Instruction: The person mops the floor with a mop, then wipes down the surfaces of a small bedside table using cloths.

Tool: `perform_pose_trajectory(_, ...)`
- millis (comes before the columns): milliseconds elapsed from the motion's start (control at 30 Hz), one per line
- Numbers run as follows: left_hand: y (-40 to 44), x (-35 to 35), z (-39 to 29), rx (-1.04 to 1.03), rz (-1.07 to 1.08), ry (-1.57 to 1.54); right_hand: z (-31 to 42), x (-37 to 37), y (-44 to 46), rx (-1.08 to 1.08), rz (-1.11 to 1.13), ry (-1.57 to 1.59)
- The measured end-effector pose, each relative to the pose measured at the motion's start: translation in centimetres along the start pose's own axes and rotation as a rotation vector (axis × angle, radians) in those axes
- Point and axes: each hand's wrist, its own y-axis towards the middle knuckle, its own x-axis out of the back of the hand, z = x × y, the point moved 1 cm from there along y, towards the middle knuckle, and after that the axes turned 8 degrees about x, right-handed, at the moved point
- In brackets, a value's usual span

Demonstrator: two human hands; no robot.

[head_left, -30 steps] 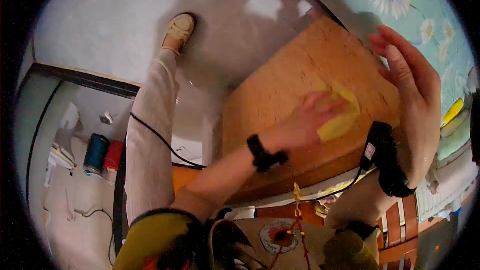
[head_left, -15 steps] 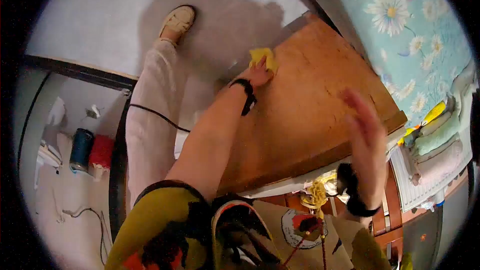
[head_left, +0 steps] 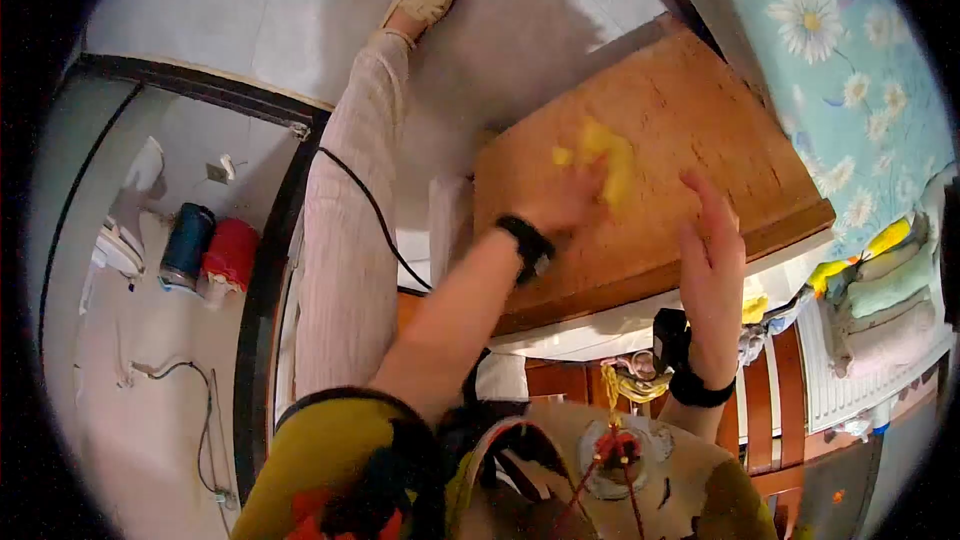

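Observation:
On the brown wooden top [head_left: 690, 120], a crumpled yellow cloth [head_left: 620, 175] lies under the fingers of my left hand [head_left: 570, 202]. That hand presses the cloth against the wood and is blurred by motion. A dark band circles its wrist. My right hand [head_left: 715, 265] hovers over the right front edge of the wooden top, holding nothing. Its thumb and fingers are spread apart, and a black band is on the wrist. Scuffs and dark marks show on the wood.
A blue daisy-print cloth [head_left: 810, 30] borders the right side. Folded textiles [head_left: 890, 300] lie on a white ribbed surface. A black cord [head_left: 370, 198] crosses my trouser leg. Beyond a dark door frame [head_left: 265, 320] stand a blue container [head_left: 188, 245] and a red one [head_left: 230, 252].
My left hand has slid the yellow cloth from the far left edge toward the middle of the wooden top. The right hand has shifted slightly and its fingers show apart. The view has shifted.

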Motion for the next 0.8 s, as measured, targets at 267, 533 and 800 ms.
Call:
perform_pose_trajectory(267, -2.2, -9.9, 25.6, 0.588, -0.115, 0.323, 0.5, -1.5, 2.1, -0.097, 0.065, 0.118)
perform_pose_trajectory(533, -8.6, -7.0, 11.1, 0.396, 0.292, 0.502, -1.9, -5.4, 2.8, -0.136, 0.345, 0.042)
perform_pose_trajectory(800, -12.0, -5.4, 1.2, -0.063, 0.231, -0.026, -8.3, -2.4, 13.0, 0.234, 0.520, -0.003)
